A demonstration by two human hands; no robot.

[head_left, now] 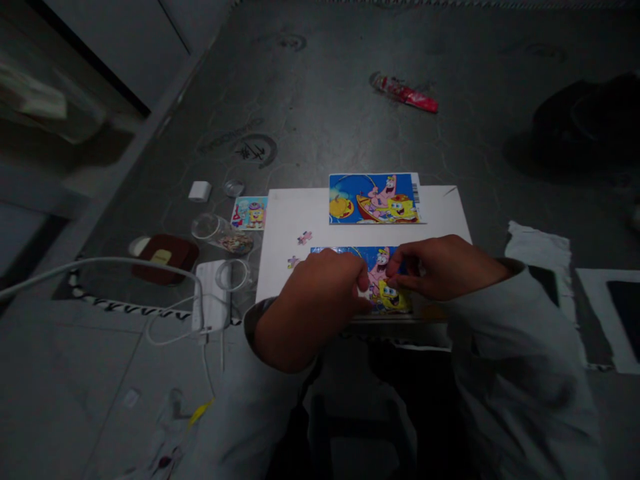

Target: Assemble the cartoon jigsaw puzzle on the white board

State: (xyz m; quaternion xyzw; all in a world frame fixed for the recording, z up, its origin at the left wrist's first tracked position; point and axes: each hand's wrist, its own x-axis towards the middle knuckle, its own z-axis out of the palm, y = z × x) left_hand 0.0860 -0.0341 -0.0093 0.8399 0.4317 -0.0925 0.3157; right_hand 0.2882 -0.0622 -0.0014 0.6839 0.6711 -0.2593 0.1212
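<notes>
A jigsaw puzzle (380, 259) showing a pink starfish and a yellow sponge cartoon lies on a white board (293, 207). My left hand (325, 283) curls over its left part and covers much of it; whatever is under the bent fingers is hidden. At the puzzle's right side, my right hand (435, 267) has thumb and fingertips drawn together over the yellow figure. Anything in that pinch is too small to make out. Left of the puzzle are a loose puzzle piece (305, 237) and another puzzle piece (293, 262). Behind it lies a matching picture card (373, 203).
To the left, a clear jar (220, 233) with small pieces lies on its side near a cartoon card (253, 213). A power strip (210, 300) with cables, a brown case (167, 258) and a white adapter (200, 191) are there too. Further back lies a red packet (410, 95).
</notes>
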